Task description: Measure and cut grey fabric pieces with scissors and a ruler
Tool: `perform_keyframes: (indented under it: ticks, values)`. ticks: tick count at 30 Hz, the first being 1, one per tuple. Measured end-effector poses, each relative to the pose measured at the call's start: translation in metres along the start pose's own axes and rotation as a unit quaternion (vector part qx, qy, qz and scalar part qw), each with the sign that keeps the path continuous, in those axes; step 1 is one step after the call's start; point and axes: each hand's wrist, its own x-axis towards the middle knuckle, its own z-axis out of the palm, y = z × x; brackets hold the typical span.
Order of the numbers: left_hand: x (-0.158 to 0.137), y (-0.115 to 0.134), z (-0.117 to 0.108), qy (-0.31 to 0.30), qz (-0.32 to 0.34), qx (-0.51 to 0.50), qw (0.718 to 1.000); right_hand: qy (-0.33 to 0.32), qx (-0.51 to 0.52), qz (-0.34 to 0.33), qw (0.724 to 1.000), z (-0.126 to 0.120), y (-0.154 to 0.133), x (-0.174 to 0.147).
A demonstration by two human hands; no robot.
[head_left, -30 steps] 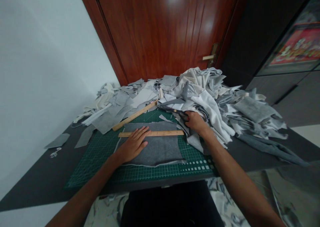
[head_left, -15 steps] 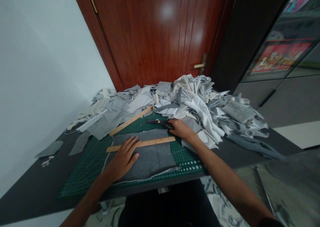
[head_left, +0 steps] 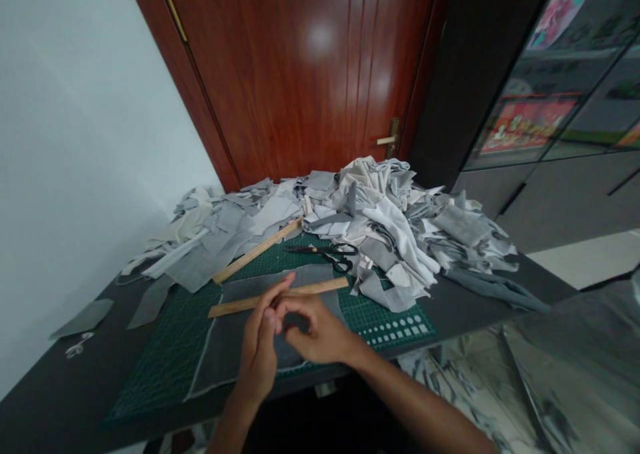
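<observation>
Above the table's front edge, my two hands touch each other. My left hand (head_left: 260, 351) is held upright with its fingers straight, open and with nothing seen in it. Curved fingers of my right hand (head_left: 320, 331) rest against the left palm and fingers, thumb apart; no object shows between them. Beneath the hands lies a grey cloth piece (head_left: 225, 354), flat, with a wooden ruler (head_left: 320, 287) across it. Just beyond the cloth, black scissors (head_left: 313, 249) rest on the green cutting mat (head_left: 155, 367), handles to the right. A second wooden ruler (head_left: 257, 251) slants at left.
A heap of grey and white fabric scraps (head_left: 370, 207) fills the table's back, against a brown door (head_left: 300, 74). Loose scraps (head_left: 85, 317) and a small white item (head_left: 79, 345) lie at left. A glass-fronted cabinet (head_left: 540, 121) stands at right; more scraps litter the floor.
My right hand has let go of the scissors and come back toward me. My left hand has lifted off the ruler and cloth, and the two hands now meet.
</observation>
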Motion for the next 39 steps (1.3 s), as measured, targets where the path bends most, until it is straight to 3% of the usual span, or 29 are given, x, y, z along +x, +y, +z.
perform_keyframes:
  ticks: [2, 3, 6, 8, 10, 13, 15, 18, 20, 22, 24, 27, 31, 35, 39]
  values:
    - [0.002, 0.009, 0.011, 0.058, -0.020, -0.032, 0.998, 0.078, 0.030, 0.020, 0.996, 0.029, 0.002, -0.008]
    - [0.003, 0.012, 0.014, 0.068, -0.029, -0.034, 0.997, 0.086, 0.038, 0.036, 0.995, 0.037, 0.005, -0.011]
    - [0.005, 0.014, 0.012, 0.012, -0.045, -0.018, 0.999, 0.027, 0.102, 0.110, 0.988, 0.043, 0.022, -0.019]
    - [0.004, 0.013, 0.008, -0.054, -0.037, -0.003, 0.998, -0.045, 0.171, 0.168, 0.970, 0.036, 0.033, -0.022]
    - [0.003, 0.008, 0.004, -0.086, -0.018, 0.019, 0.996, -0.047, 0.205, 0.202, 0.957, 0.024, 0.039, -0.021]
    - [0.006, -0.007, -0.002, -0.033, -0.001, 0.084, 0.996, -0.005, 0.195, 0.180, 0.964, 0.001, 0.039, -0.008]
    - [0.012, -0.024, -0.007, 0.003, 0.012, 0.148, 0.989, -0.044, 0.197, 0.147, 0.968, -0.018, 0.037, 0.010]
    - [0.019, -0.052, -0.016, -0.061, 0.052, 0.240, 0.967, -0.033, 0.045, 0.095, 0.994, -0.047, 0.046, 0.050]
    - [0.019, -0.069, -0.019, -0.112, 0.080, 0.281, 0.950, -0.019, -0.115, 0.084, 0.990, -0.063, 0.065, 0.083]
    - [0.016, -0.080, -0.020, -0.131, 0.099, 0.305, 0.938, -0.002, -0.264, 0.119, 0.957, -0.075, 0.091, 0.116]
    - [0.011, -0.087, -0.019, -0.132, 0.107, 0.315, 0.934, -0.039, -0.401, 0.182, 0.897, -0.081, 0.118, 0.145]
    - [0.006, -0.092, -0.017, -0.130, 0.109, 0.316, 0.934, -0.050, -0.441, 0.227, 0.867, -0.083, 0.153, 0.173]
    - [0.002, -0.099, -0.016, -0.114, 0.087, 0.311, 0.940, -0.055, -0.475, 0.315, 0.820, -0.076, 0.185, 0.188]
    - [-0.001, -0.104, -0.014, -0.106, 0.064, 0.304, 0.945, -0.053, -0.498, 0.380, 0.777, -0.070, 0.204, 0.200]
    - [-0.002, -0.101, -0.013, -0.099, 0.058, 0.304, 0.946, -0.054, -0.506, 0.406, 0.759, -0.071, 0.211, 0.213]
